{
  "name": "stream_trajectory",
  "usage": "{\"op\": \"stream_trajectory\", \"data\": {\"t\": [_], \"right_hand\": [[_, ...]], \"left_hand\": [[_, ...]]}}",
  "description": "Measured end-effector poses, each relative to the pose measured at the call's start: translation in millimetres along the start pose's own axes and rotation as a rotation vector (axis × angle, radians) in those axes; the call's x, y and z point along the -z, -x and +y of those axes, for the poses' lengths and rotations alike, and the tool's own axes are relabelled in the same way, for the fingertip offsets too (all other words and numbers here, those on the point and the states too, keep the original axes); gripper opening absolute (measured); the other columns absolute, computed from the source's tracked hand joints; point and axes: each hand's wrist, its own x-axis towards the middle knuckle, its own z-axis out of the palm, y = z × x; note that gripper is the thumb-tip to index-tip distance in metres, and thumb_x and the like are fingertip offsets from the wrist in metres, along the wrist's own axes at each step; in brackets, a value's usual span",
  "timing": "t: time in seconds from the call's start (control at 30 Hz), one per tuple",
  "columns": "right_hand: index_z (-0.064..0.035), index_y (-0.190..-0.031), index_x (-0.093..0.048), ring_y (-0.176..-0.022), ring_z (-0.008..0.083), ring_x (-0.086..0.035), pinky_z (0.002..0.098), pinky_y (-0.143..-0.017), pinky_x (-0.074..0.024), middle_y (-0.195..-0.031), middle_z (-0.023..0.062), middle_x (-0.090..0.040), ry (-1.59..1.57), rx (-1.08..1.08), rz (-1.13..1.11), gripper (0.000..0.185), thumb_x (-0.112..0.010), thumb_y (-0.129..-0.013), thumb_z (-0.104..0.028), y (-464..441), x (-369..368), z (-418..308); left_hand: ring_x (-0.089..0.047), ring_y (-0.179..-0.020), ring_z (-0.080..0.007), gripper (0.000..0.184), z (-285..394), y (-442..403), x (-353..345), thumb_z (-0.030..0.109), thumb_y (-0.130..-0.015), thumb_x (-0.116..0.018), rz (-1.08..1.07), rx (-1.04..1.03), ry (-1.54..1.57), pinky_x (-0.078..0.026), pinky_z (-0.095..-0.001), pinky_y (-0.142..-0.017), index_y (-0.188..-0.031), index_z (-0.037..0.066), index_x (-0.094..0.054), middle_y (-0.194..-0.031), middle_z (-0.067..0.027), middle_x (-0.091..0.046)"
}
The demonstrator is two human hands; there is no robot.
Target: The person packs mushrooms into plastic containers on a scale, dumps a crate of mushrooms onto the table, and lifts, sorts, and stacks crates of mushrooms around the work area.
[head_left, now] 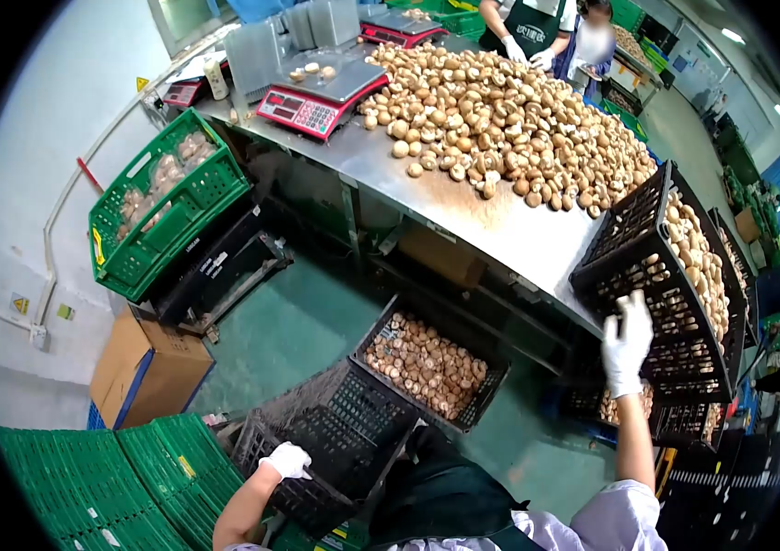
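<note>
My left hand [287, 461], in a white glove, is closed on the rim of a black plastic crate [339, 427] at the lower middle; I see its bare mesh floor. My right hand [627, 344], also gloved, is raised at the right with its fingers extended. It is in front of the side of a tilted black crate [624, 220] full of brown mushrooms [698, 257] at the table's corner; whether it touches the crate I cannot tell. On the floor between my hands, another black crate [491, 390] holds mushrooms [427, 363].
A steel table [362, 165] bears a large mushroom heap [509, 119], a red scale [316, 101] and clear plastic tubs [257, 60]. Green crates [124, 477] are stacked lower left, near a cardboard box [146, 367]. A green crate [165, 202] holds bagged mushrooms. Gloved co-workers [528, 32] stand behind the table.
</note>
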Motion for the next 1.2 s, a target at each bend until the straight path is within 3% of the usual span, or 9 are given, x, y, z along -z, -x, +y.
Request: {"op": "stream_trajectory", "data": {"t": [0.17, 0.37, 0.63, 0.7, 0.8, 0.93, 1.0, 1.1, 1.2], "right_hand": [[-0.0024, -0.089, -0.057, -0.084, 0.0369, -0.055, 0.0452, -0.073, -0.0463, -0.094, 0.0204, -0.056, -0.344, 0.040, -0.544, 0.023, -0.058, -0.067, -0.012, 99.0, -44.7, -92.7], [-0.0010, -0.086, -0.059, -0.088, 0.0371, -0.057, 0.0446, -0.078, -0.0465, -0.105, 0.0229, -0.059, -0.418, 0.089, -1.015, 0.031, -0.059, -0.075, -0.031, 193.0, -59.1, -155.7], [0.0021, -0.119, -0.053, -0.099, 0.0319, -0.058, 0.0351, -0.084, -0.0444, -0.109, 0.0219, -0.061, -0.711, -0.388, -1.870, 0.075, -0.059, -0.076, -0.059, 201.5, -81.7, -200.7], [-0.0011, -0.099, -0.062, -0.081, 0.0262, -0.058, 0.0439, -0.079, -0.0450, -0.082, 0.0112, -0.062, -0.901, -0.787, -1.933, 0.071, -0.055, -0.075, -0.067, 246.4, -103.4, -219.2], [-0.0021, -0.093, -0.061, -0.075, 0.0248, -0.056, 0.0490, -0.080, -0.0439, -0.084, 0.0095, -0.058, -1.027, -1.162, -2.227, 0.065, -0.054, -0.077, -0.065, 258.5, -109.0, -256.2], [-0.0049, -0.081, -0.064, -0.056, 0.0172, -0.049, 0.0337, -0.056, -0.0370, -0.062, 0.0018, -0.055, -1.337, -1.243, -2.035, 0.035, -0.056, -0.080, -0.039, 266.1, -101.2, -291.2], [-0.0071, -0.076, -0.063, -0.056, 0.0167, -0.048, 0.0297, -0.049, -0.0313, -0.060, 0.0034, -0.055, -1.352, -0.818, -1.862, 0.021, -0.054, -0.076, -0.026, 290.3, -129.6, -279.5], [-0.0019, -0.063, -0.056, -0.056, 0.0191, -0.050, 0.0388, -0.059, -0.0536, -0.059, 0.0078, -0.049, -1.682, -1.707, -1.589, 0.012, -0.056, -0.075, -0.005, 254.9, -108.3, -276.6], [0.0059, -0.071, -0.054, -0.061, 0.0270, -0.055, 0.0511, -0.064, -0.0567, -0.073, 0.0131, -0.051, -1.783, -1.351, -1.350, 0.009, -0.056, -0.065, 0.013, 239.4, -114.5, -244.4]], "left_hand": [[-0.063, -0.080, -0.0322, 0.045, 24.7, -47.3, -4.3, 0.055, -0.071, -0.063, -0.003, 0.031, 0.032, -0.050, -0.0420, -0.072, -0.081, 0.012, -0.069, -0.081, -0.0132, -0.066], [-0.065, -0.077, -0.0319, 0.045, 77.8, -92.3, 38.8, 0.052, -0.071, -0.063, 0.098, 0.076, 0.064, -0.051, -0.0423, -0.068, -0.077, 0.008, -0.070, -0.077, -0.0135, -0.066], [-0.063, -0.071, -0.0292, 0.043, 68.3, 30.8, 75.9, 0.055, -0.072, -0.059, 0.230, 0.068, 0.055, -0.048, -0.0404, -0.062, -0.072, 0.013, -0.069, -0.069, -0.0093, -0.064], [-0.062, -0.069, -0.0271, 0.045, 81.1, 55.0, 93.7, 0.056, -0.075, -0.055, 0.211, 0.074, 0.012, -0.047, -0.0392, -0.058, -0.068, 0.013, -0.066, -0.067, -0.0073, -0.063], [-0.061, -0.065, -0.0247, 0.043, 101.9, 83.6, 125.3, 0.055, -0.077, -0.054, 0.257, 0.117, -0.037, -0.045, -0.0384, -0.054, -0.065, 0.015, -0.064, -0.062, -0.0040, -0.059], [-0.057, -0.054, -0.0229, 0.042, 128.8, 102.5, 177.0, 0.053, -0.075, -0.057, 0.379, 0.114, -0.102, -0.041, -0.0369, -0.047, -0.057, 0.015, -0.058, -0.055, -0.0032, -0.053], [-0.055, -0.052, -0.0236, 0.042, 134.3, 100.5, 189.5, 0.052, -0.073, -0.059, 0.452, 0.084, -0.113, -0.039, -0.0359, -0.045, -0.056, 0.015, -0.056, -0.053, -0.0035, -0.051], [-0.054, -0.052, -0.0241, 0.041, 137.5, 96.9, 205.5, 0.051, -0.072, -0.060, 0.566, 0.024, -0.136, -0.039, -0.0363, -0.045, -0.055, 0.014, -0.056, -0.052, -0.0038, -0.050], [-0.054, -0.054, -0.0251, 0.038, 135.6, 86.4, 216.8, 0.049, -0.072, -0.062, 0.605, -0.050, -0.148, -0.039, -0.0370, -0.047, -0.056, 0.014, -0.055, -0.054, -0.0047, -0.050]]}}
